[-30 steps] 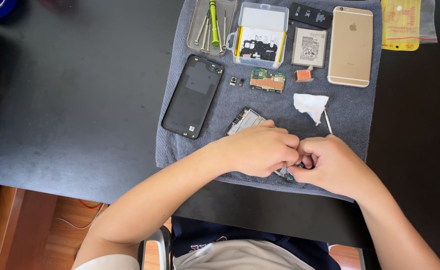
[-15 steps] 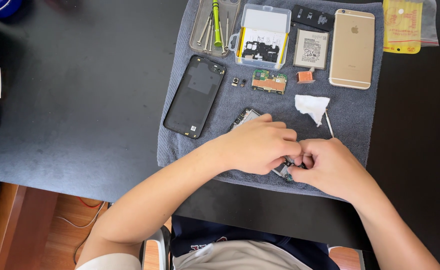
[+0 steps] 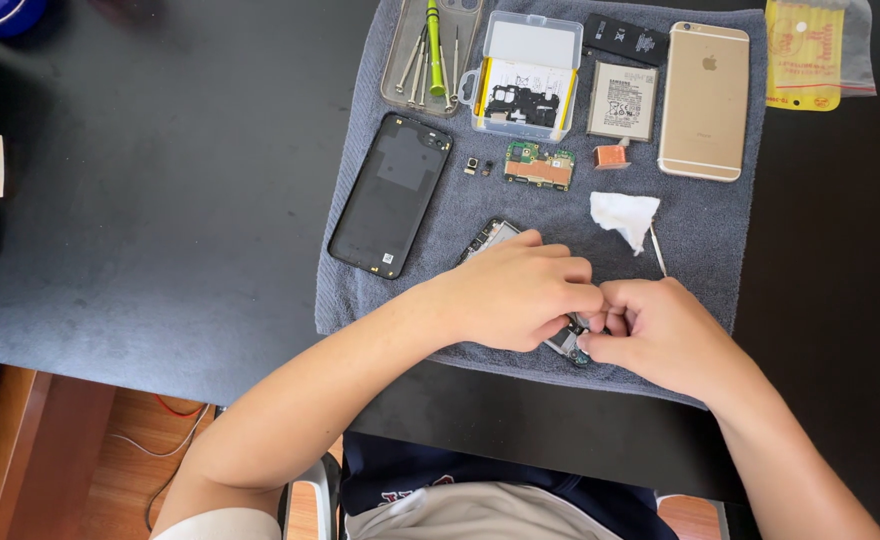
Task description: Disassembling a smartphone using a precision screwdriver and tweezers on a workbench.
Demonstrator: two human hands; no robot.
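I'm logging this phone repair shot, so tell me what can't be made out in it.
- Head view: the phone frame is mostly hidden under the left hand and right hand; what the fingertips pinch is too small to tell.
- The blue object is cut off by the top edge.
- The small parts on the grey towel are too small to identify.

On the towel (image 3: pixel 700 240), the back cover (image 3: pixel 390 195) lies left of the circuit board (image 3: pixel 538 166) (parts box (image 3: pixel 522 75) behind it).
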